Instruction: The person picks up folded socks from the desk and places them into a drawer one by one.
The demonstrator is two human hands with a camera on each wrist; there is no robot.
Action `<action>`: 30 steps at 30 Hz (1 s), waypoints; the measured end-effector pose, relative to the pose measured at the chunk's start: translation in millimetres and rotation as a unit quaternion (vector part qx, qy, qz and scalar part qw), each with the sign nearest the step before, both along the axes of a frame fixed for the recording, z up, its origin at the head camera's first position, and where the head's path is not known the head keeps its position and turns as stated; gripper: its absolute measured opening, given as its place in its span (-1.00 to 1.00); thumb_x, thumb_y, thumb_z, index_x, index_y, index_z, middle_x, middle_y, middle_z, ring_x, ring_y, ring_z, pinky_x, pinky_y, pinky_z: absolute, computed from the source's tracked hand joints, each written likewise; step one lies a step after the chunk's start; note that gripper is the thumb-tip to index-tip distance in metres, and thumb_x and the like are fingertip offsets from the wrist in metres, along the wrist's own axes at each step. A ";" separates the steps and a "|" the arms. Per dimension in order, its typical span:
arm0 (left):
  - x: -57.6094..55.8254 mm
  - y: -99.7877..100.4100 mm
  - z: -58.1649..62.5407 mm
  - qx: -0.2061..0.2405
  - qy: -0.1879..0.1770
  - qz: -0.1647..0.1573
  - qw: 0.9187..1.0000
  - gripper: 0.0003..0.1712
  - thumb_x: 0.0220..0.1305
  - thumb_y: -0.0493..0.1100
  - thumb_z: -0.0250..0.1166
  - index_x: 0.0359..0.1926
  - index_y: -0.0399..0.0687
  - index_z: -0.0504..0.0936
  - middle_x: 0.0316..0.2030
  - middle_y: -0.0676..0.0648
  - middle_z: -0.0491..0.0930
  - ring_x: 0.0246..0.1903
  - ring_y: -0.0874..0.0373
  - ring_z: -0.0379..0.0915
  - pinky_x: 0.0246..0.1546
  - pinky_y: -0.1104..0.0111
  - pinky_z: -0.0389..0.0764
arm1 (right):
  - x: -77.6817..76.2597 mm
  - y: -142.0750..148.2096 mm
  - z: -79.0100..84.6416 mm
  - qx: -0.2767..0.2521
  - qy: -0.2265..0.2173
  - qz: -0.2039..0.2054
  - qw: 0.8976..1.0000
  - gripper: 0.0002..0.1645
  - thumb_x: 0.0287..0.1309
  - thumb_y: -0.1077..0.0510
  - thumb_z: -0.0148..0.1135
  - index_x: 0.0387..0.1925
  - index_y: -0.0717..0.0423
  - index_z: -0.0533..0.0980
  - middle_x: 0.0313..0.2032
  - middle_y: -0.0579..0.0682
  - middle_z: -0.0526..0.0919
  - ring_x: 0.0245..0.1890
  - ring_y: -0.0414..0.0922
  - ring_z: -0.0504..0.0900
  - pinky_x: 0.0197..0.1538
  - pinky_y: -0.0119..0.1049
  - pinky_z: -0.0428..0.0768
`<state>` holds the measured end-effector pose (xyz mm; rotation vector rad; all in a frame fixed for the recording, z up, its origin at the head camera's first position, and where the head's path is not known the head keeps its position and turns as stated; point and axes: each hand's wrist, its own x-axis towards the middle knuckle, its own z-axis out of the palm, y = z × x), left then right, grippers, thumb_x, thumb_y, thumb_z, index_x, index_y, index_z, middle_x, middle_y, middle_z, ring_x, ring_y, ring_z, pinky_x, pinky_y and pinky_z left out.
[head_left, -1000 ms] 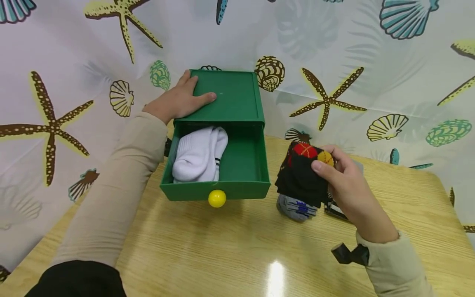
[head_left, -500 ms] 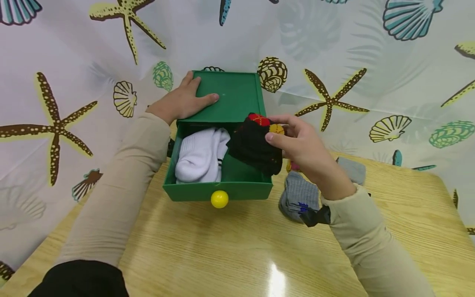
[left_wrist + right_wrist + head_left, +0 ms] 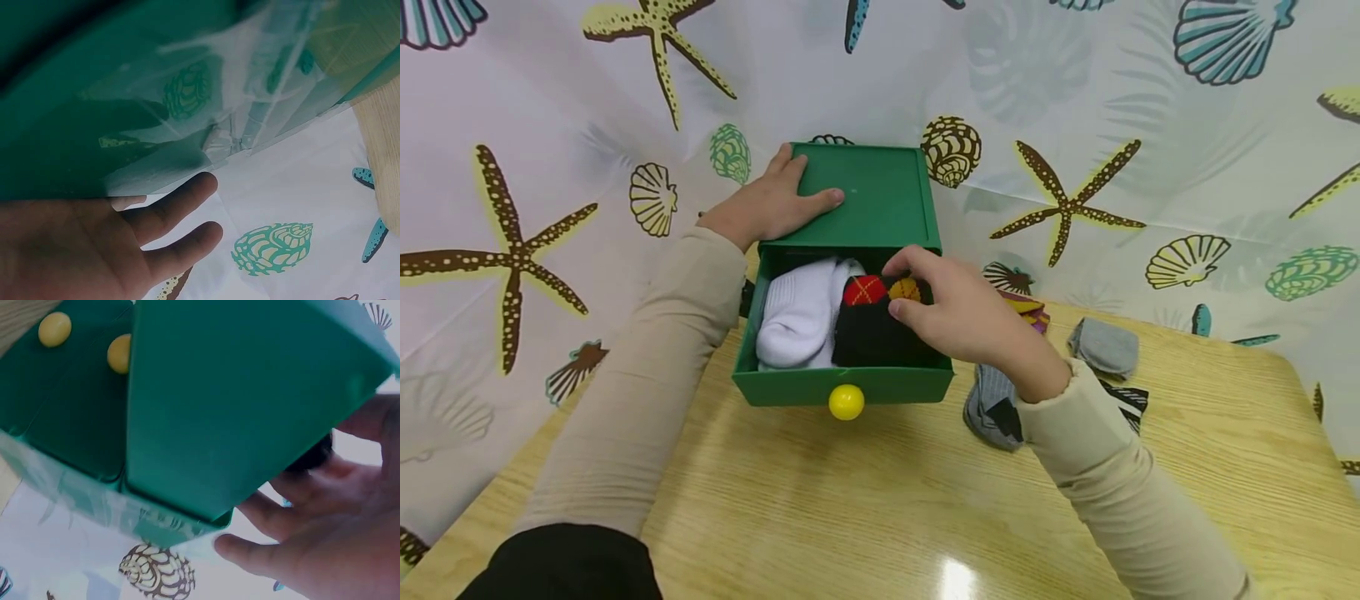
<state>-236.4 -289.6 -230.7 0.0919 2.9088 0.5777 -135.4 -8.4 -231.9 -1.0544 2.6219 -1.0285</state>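
Observation:
A green drawer unit (image 3: pixel 865 196) stands on the table with its top drawer (image 3: pixel 790 387) pulled out. White folded socks (image 3: pixel 797 312) lie in the left part of that drawer. Beside them, on the right, lie folded black socks (image 3: pixel 876 333) with red and yellow patches. My right hand (image 3: pixel 973 321) hovers over the drawer's right side; its thumb and forefinger are spread apart at the black socks' yellow patch. My left hand (image 3: pixel 767 200) rests on the unit's top at the left edge, fingers straight. In the left wrist view its fingers (image 3: pixel 181 206) extend past the unit's edge.
To the right lie grey socks (image 3: pixel 988 412), purple-and-yellow socks (image 3: pixel 1033 312) partly behind my right arm, light grey socks (image 3: pixel 1105 346) and black-and-white striped socks (image 3: pixel 1131 400). Lower drawers with yellow knobs (image 3: pixel 55 329) show in the right wrist view. A patterned cloth (image 3: pixel 1060 83) hangs behind.
My right hand has carried the black socks leftward from above the table into the drawer, and its fingers have loosened from them. My left hand has stayed on the unit.

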 end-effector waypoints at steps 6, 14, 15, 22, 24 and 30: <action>1.2 1.6 1.7 -0.001 0.001 -0.003 1.000 0.17 0.40 0.54 -0.22 0.60 -0.14 -0.44 0.54 -0.16 -0.68 0.53 -0.27 -0.43 0.44 -0.16 -0.10 | -4.0 -1.1 -4.1 0.101 0.052 0.014 0.993 -0.65 0.44 0.21 0.13 0.20 0.12 0.50 0.11 0.07 0.62 0.21 0.07 0.45 0.30 0.08 0.30; 3.3 1.0 1.9 -0.002 0.003 -0.003 1.000 0.15 0.41 0.52 -0.22 0.60 -0.14 -0.43 0.54 -0.17 -0.67 0.53 -0.27 -0.42 0.44 -0.15 -0.10 | -9.1 -13.6 -10.8 0.223 0.126 -0.003 0.966 -0.61 0.43 0.24 0.03 0.19 0.06 0.58 0.15 0.00 0.63 0.41 0.06 0.24 0.41 0.36 -0.06; 3.3 0.6 1.6 -0.002 0.003 -0.003 1.000 0.15 0.41 0.53 -0.22 0.60 -0.14 -0.43 0.54 -0.17 -0.68 0.53 -0.27 -0.43 0.44 -0.15 -0.11 | -8.8 -13.7 -11.5 0.222 0.133 -0.001 0.966 -0.60 0.43 0.24 0.05 0.22 0.04 0.56 0.16 0.00 0.63 0.40 0.06 0.26 0.41 0.36 -0.06; 2.4 0.1 2.2 -0.001 0.003 -0.003 1.000 0.16 0.40 0.54 -0.23 0.60 -0.13 -0.44 0.54 -0.16 -0.68 0.53 -0.28 -0.42 0.44 -0.16 -0.10 | 2.2 -8.4 -11.7 0.158 0.155 0.052 0.974 -0.68 0.42 0.04 0.25 0.15 -0.10 0.62 -0.01 -0.06 0.64 0.13 0.00 0.50 0.40 0.36 -0.06; 2.5 0.4 2.6 -0.001 0.004 -0.004 1.000 0.16 0.40 0.53 -0.23 0.60 -0.13 -0.44 0.54 -0.16 -0.68 0.53 -0.28 -0.42 0.44 -0.16 -0.10 | 3.0 -6.6 -10.6 0.156 0.147 0.071 0.974 -0.70 0.41 0.06 0.27 0.13 -0.12 0.65 -0.03 -0.08 0.63 0.08 -0.05 0.53 0.40 0.35 -0.05; 2.6 1.4 1.6 -0.002 0.003 -0.001 1.000 0.15 0.41 0.52 -0.22 0.60 -0.15 -0.43 0.54 -0.18 -0.67 0.53 -0.28 -0.39 0.44 -0.16 -0.10 | -0.3 1.1 -7.2 0.138 0.118 0.111 0.977 -0.66 0.40 0.21 0.23 0.13 -0.06 0.68 0.05 -0.05 0.61 0.06 -0.10 0.53 0.27 0.13 0.26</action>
